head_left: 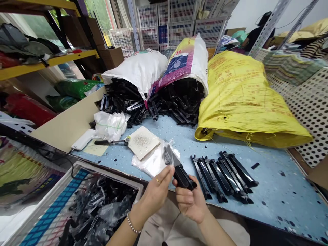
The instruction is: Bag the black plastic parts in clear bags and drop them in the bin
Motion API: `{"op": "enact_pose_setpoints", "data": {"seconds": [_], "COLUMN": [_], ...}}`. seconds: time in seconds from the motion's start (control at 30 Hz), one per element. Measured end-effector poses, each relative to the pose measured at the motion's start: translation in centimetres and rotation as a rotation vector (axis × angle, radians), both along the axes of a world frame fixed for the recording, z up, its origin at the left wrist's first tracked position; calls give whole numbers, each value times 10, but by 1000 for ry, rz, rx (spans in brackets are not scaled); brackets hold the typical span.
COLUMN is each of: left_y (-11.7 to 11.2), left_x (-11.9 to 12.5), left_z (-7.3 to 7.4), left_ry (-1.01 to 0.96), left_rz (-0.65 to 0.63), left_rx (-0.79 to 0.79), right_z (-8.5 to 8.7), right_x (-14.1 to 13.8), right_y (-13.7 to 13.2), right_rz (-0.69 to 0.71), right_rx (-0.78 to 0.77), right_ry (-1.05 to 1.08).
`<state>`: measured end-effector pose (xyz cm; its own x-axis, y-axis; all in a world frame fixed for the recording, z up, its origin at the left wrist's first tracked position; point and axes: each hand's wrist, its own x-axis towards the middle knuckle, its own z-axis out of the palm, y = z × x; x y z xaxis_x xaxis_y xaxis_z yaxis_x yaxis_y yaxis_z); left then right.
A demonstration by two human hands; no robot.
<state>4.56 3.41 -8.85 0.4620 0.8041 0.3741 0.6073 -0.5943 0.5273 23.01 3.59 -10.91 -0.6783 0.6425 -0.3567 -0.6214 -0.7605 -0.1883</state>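
My right hand (191, 201) grips the lower end of a bundle of long black plastic pieces (182, 175), held tilted above the table's front edge. A clear plastic bag (169, 155) covers the bundle's upper end. At the bag's edge, my left hand (157, 191) is closed in a pinch, its fingertips against the bag and the bundle's side. Just behind lies a stack of clear bags (147, 164), partly under a pale square board (143, 140). Similar black plastic pieces (222, 176) lie in a slanted row to the right of my hands.
Two open sacks (138, 66) (189, 61) spill black pieces at the back; a yellow sack (238, 99) lies right of them. A hammer-like tool (112, 141), white phone-like device (83, 139) and bag bundle (110, 124) sit left. A crate (138, 188) of bagged pieces stands front left.
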Motion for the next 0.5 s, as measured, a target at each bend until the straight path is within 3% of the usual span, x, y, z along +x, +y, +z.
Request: {"op": "enact_pose_setpoints", "data": {"seconds": [0.13, 0.23, 0.33, 0.4, 0.5], "left_y": [-13, -19, -32, -49, -86], "left_x": [15, 10, -26, -64, -121], "left_z": [8, 20, 40, 49, 41], "left_ry": [20, 18, 9, 54, 197], "left_rz": [-198, -199, -60, 88, 268], "left_rx": [-101, -218, -343, -473, -639], "right_z": [5, 18, 35, 43, 39], "right_x": [-10, -14, -2, 18, 57], "right_y": [-3, -14, -23, -19, -2], "right_rz": [-32, -31, 214, 290, 116], "right_rx": [233, 571, 820, 923, 1081], "right_ry": [-501, -821, -730, -836, -1585]}}
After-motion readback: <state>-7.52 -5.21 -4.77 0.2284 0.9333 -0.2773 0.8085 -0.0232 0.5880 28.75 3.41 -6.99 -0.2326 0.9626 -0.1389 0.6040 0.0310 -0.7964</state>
